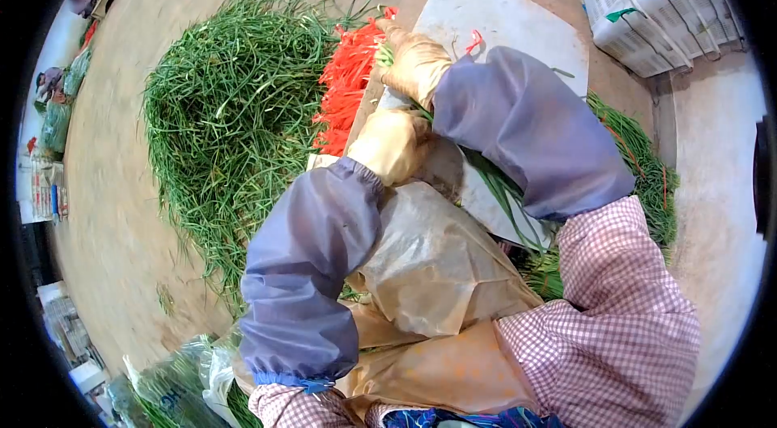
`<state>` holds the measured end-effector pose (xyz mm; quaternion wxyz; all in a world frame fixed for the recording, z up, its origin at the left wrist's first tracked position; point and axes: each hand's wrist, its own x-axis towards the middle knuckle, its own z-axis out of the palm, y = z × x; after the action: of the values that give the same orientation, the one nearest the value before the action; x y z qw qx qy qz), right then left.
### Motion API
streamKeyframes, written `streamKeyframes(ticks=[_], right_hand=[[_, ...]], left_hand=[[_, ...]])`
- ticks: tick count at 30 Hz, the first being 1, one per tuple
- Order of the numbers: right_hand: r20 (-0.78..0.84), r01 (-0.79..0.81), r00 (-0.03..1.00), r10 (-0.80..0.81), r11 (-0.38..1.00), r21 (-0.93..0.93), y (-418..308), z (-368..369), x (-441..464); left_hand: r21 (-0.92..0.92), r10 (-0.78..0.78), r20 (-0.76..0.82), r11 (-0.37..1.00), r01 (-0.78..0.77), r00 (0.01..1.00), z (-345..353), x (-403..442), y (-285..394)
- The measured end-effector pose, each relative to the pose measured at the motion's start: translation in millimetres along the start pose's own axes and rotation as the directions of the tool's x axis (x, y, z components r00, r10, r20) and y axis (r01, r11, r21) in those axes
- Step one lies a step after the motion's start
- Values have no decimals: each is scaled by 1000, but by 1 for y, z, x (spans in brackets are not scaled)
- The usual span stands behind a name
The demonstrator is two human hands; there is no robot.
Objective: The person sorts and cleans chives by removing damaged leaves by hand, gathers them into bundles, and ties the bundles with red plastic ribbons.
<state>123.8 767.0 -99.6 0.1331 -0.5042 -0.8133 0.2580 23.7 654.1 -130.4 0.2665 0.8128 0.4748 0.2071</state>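
Note:
My right hand (pixel 414 65), in a pale yellow glove, is closed around a bunch of green chives (pixel 503 195) at the board's left edge. Pale stem ends show at its fingers, and the long leaves trail out below my right sleeve. Just below it is my left hand (pixel 390 146), gloved too, with its fingers curled in; what they hold is hidden. Against the right fingers lies a thick bundle of red ties (pixel 346 92). Both hands are over a whitish board (pixel 506 19), which has one loose red tie (pixel 474 42) on it.
A big heap of loose chives (pixel 235 96) lies on the floor at left. More chives (pixel 651 173), bound with red ties, are stacked at right. White baskets (pixel 647 3) stand at upper right. Bagged greens (pixel 174 387) sit at lower left. A tan apron (pixel 437 258) covers my lap.

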Motion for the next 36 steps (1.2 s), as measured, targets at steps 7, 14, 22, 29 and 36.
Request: streamKeyframes(ticks=[7,14,22,29,36], right_hand=[[-371,59,902,220,789,612,61,-45,-42],[-21,215,976,-216,975,-56,83,-41,-122],[31,273,960,-279,901,-337,68,-33,-134],[-305,632,679,-668,743,-222,-13,-54,-97],[513,467,443,-736,677,569,-290,54,-187]], left_hand=[[-92,-138,66,985,144,988,-23,-29,21],[-318,-215,98,918,235,972,-30,-44,21],[-419,-451,-294,853,311,843,-59,-118,49],[-701,-669,-506,686,193,544,-61,-313,148],[-703,-769,-625,628,333,132,11,-473,261]])
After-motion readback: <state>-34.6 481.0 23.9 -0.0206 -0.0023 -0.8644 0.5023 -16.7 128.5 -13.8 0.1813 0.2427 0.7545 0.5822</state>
